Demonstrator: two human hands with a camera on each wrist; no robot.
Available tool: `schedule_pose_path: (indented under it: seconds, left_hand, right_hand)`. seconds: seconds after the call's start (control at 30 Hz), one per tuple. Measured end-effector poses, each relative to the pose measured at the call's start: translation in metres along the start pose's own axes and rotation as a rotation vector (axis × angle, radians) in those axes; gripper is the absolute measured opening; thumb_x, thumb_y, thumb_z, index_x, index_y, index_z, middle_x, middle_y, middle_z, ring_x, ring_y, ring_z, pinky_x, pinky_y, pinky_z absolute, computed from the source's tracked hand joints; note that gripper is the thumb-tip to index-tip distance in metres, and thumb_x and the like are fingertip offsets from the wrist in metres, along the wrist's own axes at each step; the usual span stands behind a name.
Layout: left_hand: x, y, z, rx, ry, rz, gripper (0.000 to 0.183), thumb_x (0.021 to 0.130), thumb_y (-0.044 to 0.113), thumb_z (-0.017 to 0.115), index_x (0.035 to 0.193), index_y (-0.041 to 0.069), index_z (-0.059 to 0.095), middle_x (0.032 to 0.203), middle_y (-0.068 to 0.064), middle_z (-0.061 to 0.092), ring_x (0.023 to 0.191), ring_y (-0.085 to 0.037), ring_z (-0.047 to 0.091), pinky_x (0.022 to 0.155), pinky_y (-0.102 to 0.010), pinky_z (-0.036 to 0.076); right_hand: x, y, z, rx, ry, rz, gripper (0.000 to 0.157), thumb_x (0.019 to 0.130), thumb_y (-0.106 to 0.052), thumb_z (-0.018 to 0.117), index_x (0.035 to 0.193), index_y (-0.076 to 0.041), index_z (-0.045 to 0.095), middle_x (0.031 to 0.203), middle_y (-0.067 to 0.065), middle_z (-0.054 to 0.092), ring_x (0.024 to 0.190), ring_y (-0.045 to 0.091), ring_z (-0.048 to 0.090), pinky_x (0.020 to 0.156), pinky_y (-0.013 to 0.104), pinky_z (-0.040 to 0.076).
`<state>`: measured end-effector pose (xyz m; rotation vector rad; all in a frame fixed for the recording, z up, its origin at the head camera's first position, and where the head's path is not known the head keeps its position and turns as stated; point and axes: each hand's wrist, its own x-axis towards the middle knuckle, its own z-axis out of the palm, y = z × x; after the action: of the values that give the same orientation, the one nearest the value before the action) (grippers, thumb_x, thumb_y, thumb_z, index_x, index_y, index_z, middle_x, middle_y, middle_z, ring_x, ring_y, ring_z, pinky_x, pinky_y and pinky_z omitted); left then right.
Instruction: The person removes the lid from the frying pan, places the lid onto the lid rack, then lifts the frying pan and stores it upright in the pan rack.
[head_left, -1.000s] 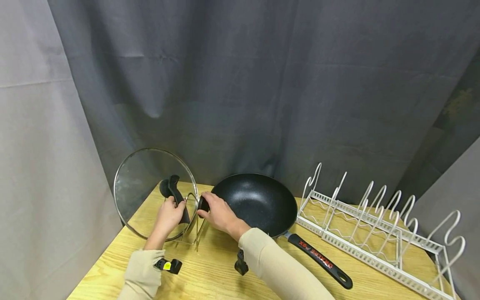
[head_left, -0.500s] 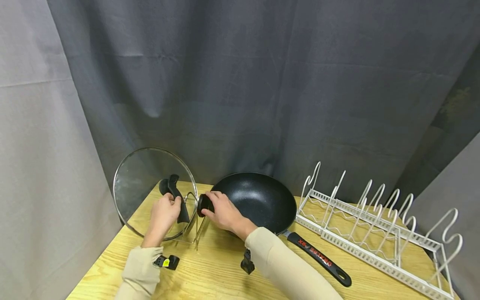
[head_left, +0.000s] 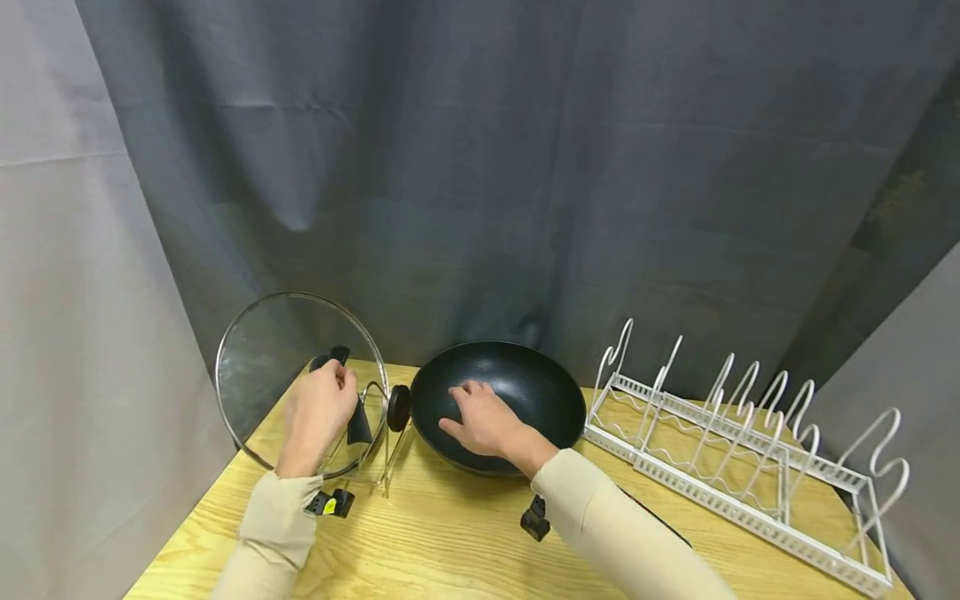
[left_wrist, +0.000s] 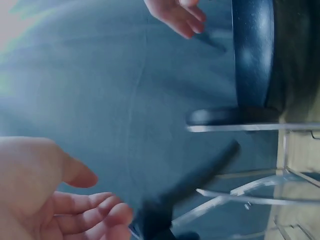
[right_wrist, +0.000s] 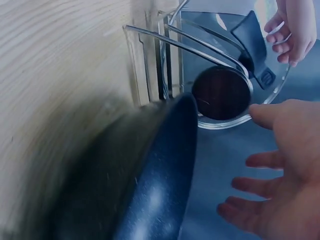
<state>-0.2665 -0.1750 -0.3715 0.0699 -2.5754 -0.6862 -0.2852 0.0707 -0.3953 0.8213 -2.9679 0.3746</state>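
Observation:
A clear glass lid (head_left: 262, 367) with a metal rim stands on edge in a small wire stand (head_left: 386, 454). My left hand (head_left: 318, 412) is at its black handle (head_left: 360, 423), apart from it in both wrist views, with fingers loosely bent and holding nothing. Against the stand's right side is a round black disc (right_wrist: 222, 93), whose kind I cannot tell. My right hand (head_left: 487, 421) hovers over the black wok (head_left: 543, 404), fingers spread and nothing held. Most of the wok's handle is hidden behind the right sleeve.
A long white wire rack (head_left: 720, 504) with several upright loops stands on the right of the wooden table (head_left: 442, 542). A dark curtain (head_left: 487, 167) hangs close behind the wok and lid.
My right hand has left the round black disc and moved right, over the wok. My left hand has come off the lid handle, rising slightly. The lid stays standing.

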Motion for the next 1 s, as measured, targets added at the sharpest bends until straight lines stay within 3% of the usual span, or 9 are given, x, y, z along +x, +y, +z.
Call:
schedule_pose_path:
  seconds: [0.33, 0.7, 1.0]
  left_hand:
    - [-0.002, 0.035, 0.009, -0.047, -0.099, 0.109, 0.017, 0.093, 0.019, 0.049, 0.093, 0.009, 0.063, 0.083, -0.005, 0.066, 0.054, -0.019, 0.055, 0.044, -0.032, 0.042]
    - [-0.011, 0.075, 0.035, -0.036, -0.205, 0.22, 0.011, 0.092, 0.023, 0.054, 0.087, 0.016, 0.06, 0.065, 0.004, 0.054, 0.052, -0.015, 0.05, 0.045, -0.031, 0.039]
    - [-0.026, 0.097, 0.059, 0.033, -0.296, 0.331, 0.017, 0.093, 0.027, 0.055, 0.079, 0.017, 0.055, 0.066, 0.005, 0.05, 0.053, -0.015, 0.049, 0.042, -0.03, 0.037]
  right_hand:
    - [-0.032, 0.014, -0.027, -0.077, -0.027, 0.015, 0.055, 0.092, -0.039, 0.06, 0.132, -0.002, 0.05, 0.126, 0.019, 0.05, 0.114, 0.035, 0.047, 0.094, 0.044, 0.043]
    - [-0.069, 0.042, -0.038, -0.138, -0.032, 0.021, 0.052, 0.09, -0.035, 0.064, 0.125, 0.001, 0.055, 0.119, 0.019, 0.053, 0.11, 0.037, 0.049, 0.093, 0.045, 0.043]
    - [-0.097, 0.065, -0.041, -0.12, -0.014, -0.011, 0.049, 0.089, -0.03, 0.064, 0.122, 0.006, 0.055, 0.115, 0.022, 0.054, 0.104, 0.038, 0.052, 0.089, 0.048, 0.044]
